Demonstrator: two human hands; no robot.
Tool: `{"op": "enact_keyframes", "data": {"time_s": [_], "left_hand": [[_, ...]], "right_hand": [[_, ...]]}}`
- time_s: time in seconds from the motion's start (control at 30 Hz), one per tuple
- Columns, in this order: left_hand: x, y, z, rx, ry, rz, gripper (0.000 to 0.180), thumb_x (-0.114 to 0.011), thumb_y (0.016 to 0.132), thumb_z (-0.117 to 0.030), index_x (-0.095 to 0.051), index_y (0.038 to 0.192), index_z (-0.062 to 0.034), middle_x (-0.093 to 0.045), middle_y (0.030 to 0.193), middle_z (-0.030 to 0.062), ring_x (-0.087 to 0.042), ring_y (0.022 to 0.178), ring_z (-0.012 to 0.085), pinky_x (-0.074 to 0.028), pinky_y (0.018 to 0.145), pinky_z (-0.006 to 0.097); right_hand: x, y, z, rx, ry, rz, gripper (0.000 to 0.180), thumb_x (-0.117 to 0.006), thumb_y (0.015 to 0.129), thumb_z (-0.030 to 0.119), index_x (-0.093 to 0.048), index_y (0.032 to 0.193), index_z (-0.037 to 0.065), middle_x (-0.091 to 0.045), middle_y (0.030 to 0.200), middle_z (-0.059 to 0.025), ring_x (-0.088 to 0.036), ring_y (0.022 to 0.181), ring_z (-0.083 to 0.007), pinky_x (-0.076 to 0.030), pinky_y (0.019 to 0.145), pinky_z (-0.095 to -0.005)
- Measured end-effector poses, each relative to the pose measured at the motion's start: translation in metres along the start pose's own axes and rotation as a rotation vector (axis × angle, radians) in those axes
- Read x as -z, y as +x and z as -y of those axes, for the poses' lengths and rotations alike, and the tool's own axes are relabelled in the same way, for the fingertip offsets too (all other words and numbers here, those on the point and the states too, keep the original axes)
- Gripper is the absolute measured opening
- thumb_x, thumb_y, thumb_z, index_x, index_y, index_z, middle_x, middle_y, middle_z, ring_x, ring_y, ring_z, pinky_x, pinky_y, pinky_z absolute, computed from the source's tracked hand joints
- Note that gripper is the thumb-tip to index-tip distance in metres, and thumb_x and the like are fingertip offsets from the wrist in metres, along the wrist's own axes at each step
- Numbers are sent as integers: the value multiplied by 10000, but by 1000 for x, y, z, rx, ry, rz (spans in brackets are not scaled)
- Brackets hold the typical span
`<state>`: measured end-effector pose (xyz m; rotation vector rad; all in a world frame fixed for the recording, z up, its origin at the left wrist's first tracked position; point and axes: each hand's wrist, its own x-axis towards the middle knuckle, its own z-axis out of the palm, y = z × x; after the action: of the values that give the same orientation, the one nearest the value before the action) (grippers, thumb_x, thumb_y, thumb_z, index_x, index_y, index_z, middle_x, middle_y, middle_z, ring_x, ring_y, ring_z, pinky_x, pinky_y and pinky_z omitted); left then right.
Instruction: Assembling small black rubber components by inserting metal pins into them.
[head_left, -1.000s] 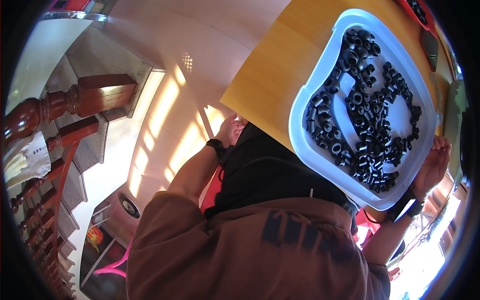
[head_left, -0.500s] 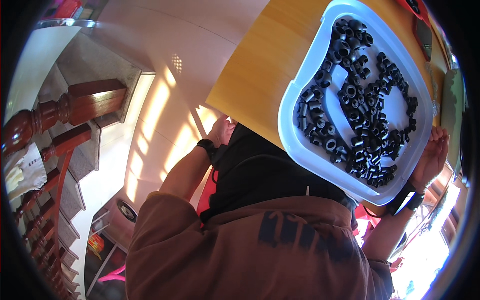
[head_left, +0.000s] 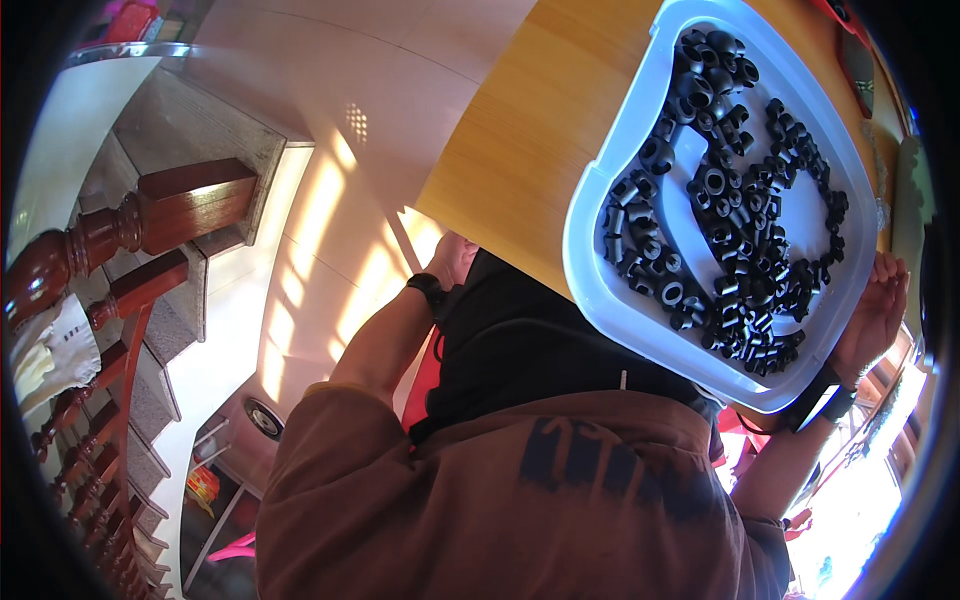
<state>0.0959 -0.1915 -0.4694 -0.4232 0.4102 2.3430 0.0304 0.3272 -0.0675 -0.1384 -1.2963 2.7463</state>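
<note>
- Pale tray [head_left: 582, 245] sits on the wooden bench [head_left: 530, 140], its raised sides apparently corralling loose black parts [head_left: 757, 290]
- Right hand [head_left: 870, 318] beside the tray, fingers [head_left: 890, 270] loosely bent, grip unclear
- Left hand [head_left: 453, 259] at bench's edge, fingers partly hidden; hold cannot be told

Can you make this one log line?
left hand: near table edge | right hand: beside pale tray | tray contents: small black parts

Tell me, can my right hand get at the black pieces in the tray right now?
Probably yes: your right hand is close beside the tray, and the black pieces lie in it uncovered. Only the tray's raised side seems to stand between.
</note>
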Motion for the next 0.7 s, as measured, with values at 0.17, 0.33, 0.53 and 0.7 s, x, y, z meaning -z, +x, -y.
{"op": "enact_keyframes", "data": {"time_s": [0.17,0.33,0.53,0.7], "left_hand": [[-7,6,0,-52,-130,344,234,-488,919,-267,-578,1017,-75,-598,937,48,-570,841,123,-442,743,194],[-38,16,-5,-83,-18,182,227,-488,921,-264,-578,1009,-74,-597,926,46,-568,836,123,-443,740,197],[-80,2,-14,-190,160,-61,220,-488,923,-260,-578,999,-74,-595,913,44,-566,829,123,-444,736,202],[-119,0,-26,-258,328,-244,214,-489,924,-256,-577,990,-73,-594,902,42,-564,824,123,-445,733,206]], "right_hand": [[-5,1,-5,24,27,55,124,-400,969,144,-440,1001,31,-380,913,-44,-394,880,-165,-350,838,-306],[-11,-4,-6,74,26,16,151,-412,961,137,-457,1031,11,-395,922,-50,-400,888,-167,-360,841,-315],[-8,-2,-9,79,30,-33,171,-417,960,134,-474,1045,-3,-400,915,-49,-407,884,-161,-363,844,-310],[-14,-1,-12,98,25,-29,166,-410,964,150,-466,1030,8,-408,903,-50,-413,853,-156,-380,823,-293]]}}
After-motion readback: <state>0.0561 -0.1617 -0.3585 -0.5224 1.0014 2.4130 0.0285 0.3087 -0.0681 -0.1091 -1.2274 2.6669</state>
